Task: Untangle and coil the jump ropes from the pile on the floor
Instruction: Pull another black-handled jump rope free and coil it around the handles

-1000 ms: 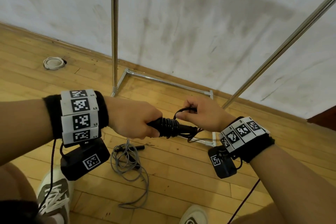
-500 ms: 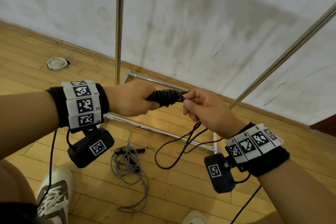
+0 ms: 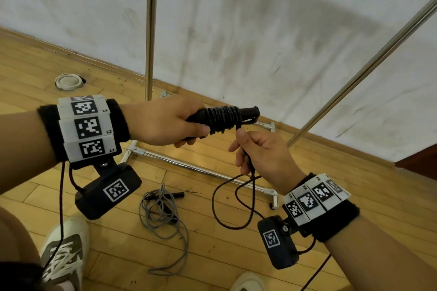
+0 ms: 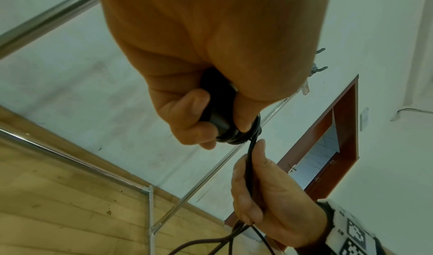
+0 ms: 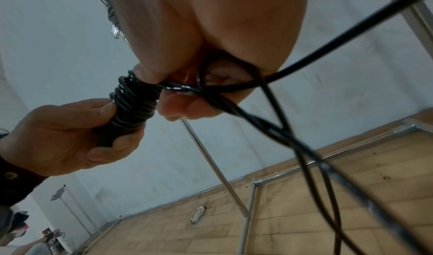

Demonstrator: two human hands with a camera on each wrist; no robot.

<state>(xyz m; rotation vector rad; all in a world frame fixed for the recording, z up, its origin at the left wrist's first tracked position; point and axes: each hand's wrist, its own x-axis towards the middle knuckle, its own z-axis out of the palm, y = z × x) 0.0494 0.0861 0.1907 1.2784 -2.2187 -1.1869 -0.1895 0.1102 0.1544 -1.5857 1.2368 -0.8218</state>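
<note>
My left hand [image 3: 175, 125] grips the black jump-rope handles [image 3: 246, 112], held level in the air, with several turns of black cord [image 3: 222, 118] wound tight around them. In the left wrist view the left hand [image 4: 211, 96] shows curled round the handle end [image 4: 220, 118]. Just below and to the right, my right hand [image 3: 257, 156] pinches the free cord [image 3: 246, 160], which hangs in loose loops [image 3: 227, 210] under it. The right wrist view shows the wound cord [image 5: 133, 100] and strands [image 5: 269, 122] running out of the right hand. A grey jump rope [image 3: 160, 215] lies tangled on the floor.
A metal rack frame stands against the wall, with an upright pole [image 3: 151, 30], a slanted pole [image 3: 359, 71] and a floor bar [image 3: 201, 168]. A white coiled rope [image 3: 68, 81] lies by the wall. My shoes [image 3: 63, 250] are at the bottom edge on the wooden floor [image 3: 236, 262].
Both hands rose. The right hand swung from above the handles round to below them, adding a turn of cord, and loose loops now hang beneath it.
</note>
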